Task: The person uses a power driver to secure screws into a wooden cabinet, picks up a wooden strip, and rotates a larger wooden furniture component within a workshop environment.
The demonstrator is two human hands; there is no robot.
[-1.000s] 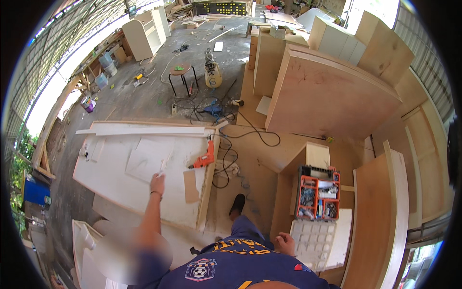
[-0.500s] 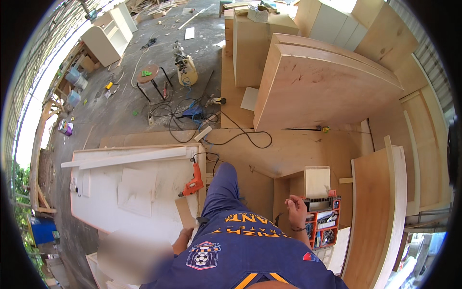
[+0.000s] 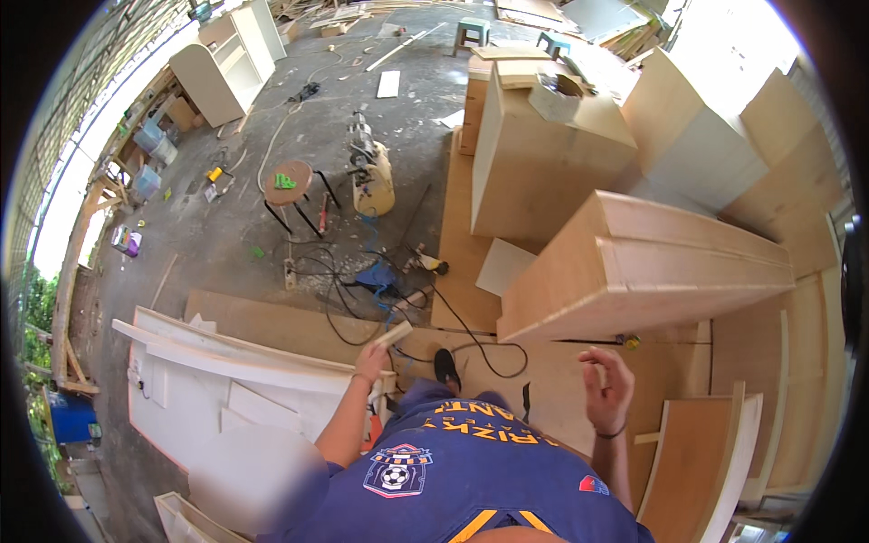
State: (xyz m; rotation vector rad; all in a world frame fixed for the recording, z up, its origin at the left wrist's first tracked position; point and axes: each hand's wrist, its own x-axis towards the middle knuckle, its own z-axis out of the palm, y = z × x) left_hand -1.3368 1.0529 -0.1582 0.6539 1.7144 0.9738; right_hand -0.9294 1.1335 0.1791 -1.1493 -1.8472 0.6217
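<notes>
My left hand [image 3: 369,362] is at the far right corner of a white-faced panel [image 3: 190,412] with a raised wooden rim. Its fingers reach the near end of a short pale wood block [image 3: 396,334]; whether they grip the block or only touch it, I cannot make out. Beside my left forearm, a bit of the orange power drill [image 3: 375,428] shows, the rest hidden by my arm and shirt. My right hand [image 3: 606,389] is raised above the brown board, fingers loosely bent and apart, holding nothing.
A large plywood cabinet [image 3: 652,271] stands ahead on the right, with a tall wooden box [image 3: 552,154] behind it. Black cables [image 3: 462,312] loop across the floor ahead. Beyond stand a round stool [image 3: 291,178] and an air compressor [image 3: 371,181]. A tall panel [image 3: 692,471] rises at right.
My view has tipped forward. My left hand has moved ahead to the panel's corner by the block. My right hand has risen and moved right, away from the orange toolbox, which is out of sight now.
</notes>
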